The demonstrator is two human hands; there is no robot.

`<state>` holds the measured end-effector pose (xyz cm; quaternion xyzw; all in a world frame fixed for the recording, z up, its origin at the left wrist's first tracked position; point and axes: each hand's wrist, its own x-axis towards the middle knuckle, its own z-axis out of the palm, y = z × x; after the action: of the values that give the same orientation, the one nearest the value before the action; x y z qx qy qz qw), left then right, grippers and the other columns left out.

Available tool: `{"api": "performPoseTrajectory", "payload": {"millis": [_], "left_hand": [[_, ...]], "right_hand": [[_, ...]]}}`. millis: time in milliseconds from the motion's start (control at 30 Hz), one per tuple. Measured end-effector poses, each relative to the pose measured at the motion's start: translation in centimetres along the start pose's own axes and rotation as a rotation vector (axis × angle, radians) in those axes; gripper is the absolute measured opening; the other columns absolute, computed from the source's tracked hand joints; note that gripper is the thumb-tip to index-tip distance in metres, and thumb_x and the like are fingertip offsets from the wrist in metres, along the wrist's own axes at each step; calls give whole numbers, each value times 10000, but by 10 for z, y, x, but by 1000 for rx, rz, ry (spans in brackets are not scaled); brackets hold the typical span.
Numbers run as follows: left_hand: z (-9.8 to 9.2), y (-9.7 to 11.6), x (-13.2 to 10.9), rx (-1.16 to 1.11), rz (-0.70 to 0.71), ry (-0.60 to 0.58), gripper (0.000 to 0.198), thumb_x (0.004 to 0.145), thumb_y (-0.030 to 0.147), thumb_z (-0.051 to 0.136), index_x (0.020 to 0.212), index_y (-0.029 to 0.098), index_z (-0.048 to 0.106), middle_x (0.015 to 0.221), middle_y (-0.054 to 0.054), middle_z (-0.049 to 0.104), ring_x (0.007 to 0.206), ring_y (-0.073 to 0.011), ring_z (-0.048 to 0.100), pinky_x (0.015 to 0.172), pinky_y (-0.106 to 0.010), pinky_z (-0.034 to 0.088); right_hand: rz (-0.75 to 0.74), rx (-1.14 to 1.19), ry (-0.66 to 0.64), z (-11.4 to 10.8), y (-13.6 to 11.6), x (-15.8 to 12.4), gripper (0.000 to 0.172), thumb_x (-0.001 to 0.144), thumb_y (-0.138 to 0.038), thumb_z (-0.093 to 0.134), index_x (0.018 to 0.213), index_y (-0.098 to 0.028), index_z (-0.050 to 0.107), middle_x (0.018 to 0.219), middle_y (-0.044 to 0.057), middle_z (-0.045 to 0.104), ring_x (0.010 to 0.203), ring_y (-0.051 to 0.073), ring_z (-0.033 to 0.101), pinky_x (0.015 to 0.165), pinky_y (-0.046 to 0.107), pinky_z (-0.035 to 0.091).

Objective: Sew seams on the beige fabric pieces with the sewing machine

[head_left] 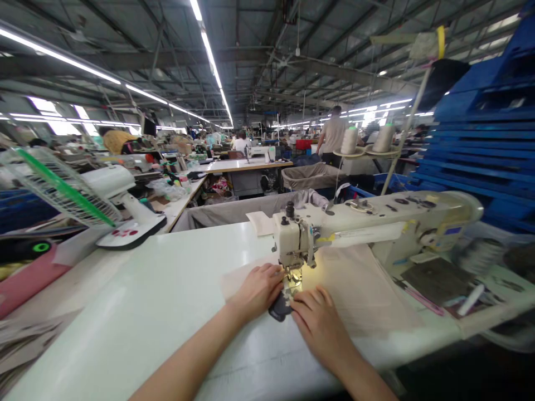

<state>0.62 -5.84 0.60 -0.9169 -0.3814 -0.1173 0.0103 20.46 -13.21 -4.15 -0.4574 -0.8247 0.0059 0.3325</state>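
A small dark piece with pale star-like shapes point(280, 309) lies on the white table under the head of a sewing machine point(292, 242), whose lamp lights the needle area. My left hand point(258, 289) is at its left side, fingers closed together and reaching close to the presser foot. From the right, my right hand point(318, 322) grips the piece's edge with bent fingers; the fingertips are partly hidden. A thin beige sheet point(363, 289) spreads under the machine arm, right of my hands.
At the left a white fan point(111, 181) with a green-edged cage stands on the table point(137, 301). Pink-handled scissors point(424, 298) and a thread cone point(480, 256) lie at the right. Thread cones point(350, 140) stand above the machine. Blue stacked pallets point(480, 128) rise behind; a person point(333, 131) stands farther off.
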Motion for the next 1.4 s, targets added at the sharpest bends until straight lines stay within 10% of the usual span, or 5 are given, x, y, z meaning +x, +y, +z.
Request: {"api": "performPoseTrajectory", "payload": {"millis": [500, 700, 1033, 1300, 1400], "left_hand": [[-26, 10, -33, -139, -17, -95, 325, 919, 56, 451, 1100, 223, 663, 1112, -58, 689, 1063, -209, 630, 950, -335, 509], [-40, 1, -44, 259, -546, -331, 226, 943, 150, 457, 1024, 142, 668, 1010, -154, 687, 944, -285, 697, 765, -387, 554], [-49, 11, -69, 260, -675, -353, 221, 949, 180, 452, 946, 142, 670, 884, -132, 700, 870, -264, 709, 787, -385, 546], [-13, 49, -38, 44, 17, -106, 308, 932, 88, 499, 1219, 144, 594, 1344, -154, 605, 1285, -292, 554, 1062, -433, 490], [10, 55, -28, -38, 10, 3, 364, 962, 177, 515, 1321, 112, 517, 1402, -195, 560, 1346, -319, 504, 1111, -477, 464]], "right_hand": [[-25, 15, 31, -6, 8, -9, 219, 1012, -171, 483, 1092, -237, 675, 1084, 53, 711, 1013, 231, 633, 1043, 494, 392], [18, 24, 160, -9, 13, -16, 364, 971, -106, 421, 1231, -216, 651, 1123, 100, 679, 1062, 258, 613, 987, 481, 474], [-40, 104, 21, -19, 1, -19, 452, 835, 35, 437, 1090, -225, 704, 957, 57, 625, 923, 223, 555, 946, 432, 442], [-46, 79, -86, -21, 0, -19, 400, 874, 18, 455, 1073, -237, 691, 1062, 53, 674, 1043, 223, 562, 1069, 436, 349], [-30, 80, -102, -20, 1, -19, 422, 915, 13, 420, 1118, -252, 677, 1124, 45, 694, 1112, 223, 570, 1125, 467, 285]]}}
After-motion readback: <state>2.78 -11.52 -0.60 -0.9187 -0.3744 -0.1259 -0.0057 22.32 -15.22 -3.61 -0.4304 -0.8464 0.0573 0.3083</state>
